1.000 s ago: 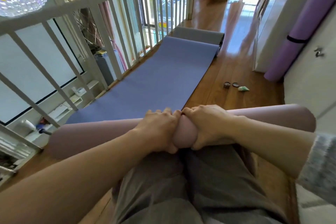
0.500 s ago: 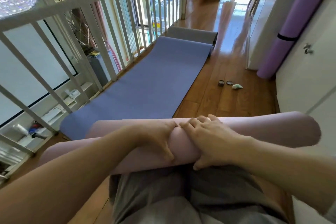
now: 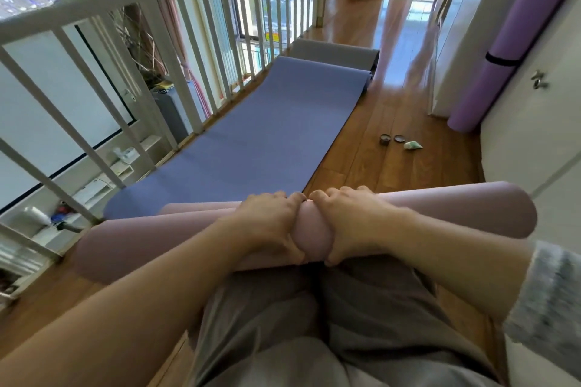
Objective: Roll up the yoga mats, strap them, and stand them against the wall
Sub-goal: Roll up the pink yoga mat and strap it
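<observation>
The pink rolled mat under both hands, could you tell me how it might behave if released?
No strap shows on the pink rolled mat, so it would probably uncurl if the left hand and right hand let go. Round, on the wooden floor, it may also roll.

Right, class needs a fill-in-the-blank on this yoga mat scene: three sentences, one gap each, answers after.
1. The left hand and right hand both grip a rolled mat coloured ____.
2. The purple mat leaning on the wall wears a strap coloured ____.
3. The blue mat lies unrolled beside the white ____.
Missing words: pink; black; railing.
</observation>
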`<state>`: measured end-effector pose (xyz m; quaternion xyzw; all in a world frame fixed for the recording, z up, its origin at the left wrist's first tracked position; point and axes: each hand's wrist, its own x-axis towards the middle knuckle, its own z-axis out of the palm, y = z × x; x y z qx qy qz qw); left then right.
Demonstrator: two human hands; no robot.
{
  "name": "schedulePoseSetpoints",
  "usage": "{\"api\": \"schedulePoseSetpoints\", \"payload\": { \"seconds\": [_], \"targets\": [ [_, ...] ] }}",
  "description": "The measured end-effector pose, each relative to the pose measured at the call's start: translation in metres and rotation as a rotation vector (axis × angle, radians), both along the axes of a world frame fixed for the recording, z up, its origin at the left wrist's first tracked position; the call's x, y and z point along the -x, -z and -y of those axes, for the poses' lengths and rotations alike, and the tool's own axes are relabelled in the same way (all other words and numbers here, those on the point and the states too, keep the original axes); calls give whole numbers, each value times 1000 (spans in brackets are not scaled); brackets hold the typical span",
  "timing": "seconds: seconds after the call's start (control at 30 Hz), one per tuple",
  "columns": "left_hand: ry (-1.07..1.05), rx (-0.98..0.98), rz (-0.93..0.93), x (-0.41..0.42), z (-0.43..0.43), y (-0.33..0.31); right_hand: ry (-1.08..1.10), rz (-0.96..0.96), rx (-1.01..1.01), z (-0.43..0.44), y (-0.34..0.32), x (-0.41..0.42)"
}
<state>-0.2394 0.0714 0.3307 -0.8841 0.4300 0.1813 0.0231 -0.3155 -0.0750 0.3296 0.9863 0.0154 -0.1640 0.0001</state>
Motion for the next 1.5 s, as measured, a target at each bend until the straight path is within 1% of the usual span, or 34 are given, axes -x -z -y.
{"api": "schedulePoseSetpoints", "payload": {
  "seconds": [0.07, 0.13, 0.23, 0.27, 0.3, 0.37, 0.4, 0.43, 0.47, 0.53, 0.6, 0.67, 0.8, 0.93, 1.07, 1.13, 1.2, 1.27, 1.3, 1.37, 1.43, 1.5],
  "targets": [
    [-41, -46, -153, -13, 4, -2, -15, 159, 121, -11, 13, 14],
    [-62, -95, -245, -25, 9, -4, -24, 232, 120, -10, 20, 14],
    [-79, -72, -318, -34, 11, -7, -23, 170, 0, 2, 11, -3],
    [-78, -42, -280, -30, 10, -5, -31, 144, -27, 5, 8, -9],
    [-70, -13, -171, -24, 8, -1, -36, 117, -45, 9, 7, -14],
    [-26, 0, 162, -6, 3, 14, -43, 37, -51, 15, 6, -26],
    [-8, 9, 287, 2, 1, 21, -48, -1, -41, 16, 5, -31],
    [-3, 20, 350, 5, 0, 27, -50, -25, -32, 17, 5, -34],
    [-7, 38, 366, 4, 0, 29, -42, -27, -26, 16, 5, -35],
    [-13, 67, 321, -6, 1, 27, -15, 22, 21, 13, 8, -28],
    [-16, 70, 253, -15, 3, 24, -43, 155, 144, 9, 21, -14],
    [-18, 43, 169, -22, 6, 20, -64, 262, 170, 8, 32, -7],
    [-44, 6, 5, -34, 10, 4, -61, 199, 52, 14, 17, -26],
    [16, -24, -3, -21, 4, -19, -174, 174, 98, 13, -14, -17],
    [63, -12, -46, 4, -9, -20, -215, 114, 33, 2, -23, 15],
    [59, 19, -116, 15, -12, -11, -191, 80, -16, -4, -16, 25],
    [28, 35, -210, 15, -11, -8, -145, 87, -73, -3, -13, 28],
    [9, -5, -239, 9, -11, -12, -135, 70, -116, 0, -14, 25],
    [17, -43, -201, 8, -11, -15, -137, 52, -133, 1, -14, 23],
    [56, -59, -56, 14, -13, -18, -140, -1, -136, 3, -12, 15],
    [67, 9, 93, 27, -15, -14, -115, -95, -138, 7, -13, 6],
    [69, 83, 185, 35, -16, -6, -62, -229, -224, 11, -15, -6]
  ]
}}
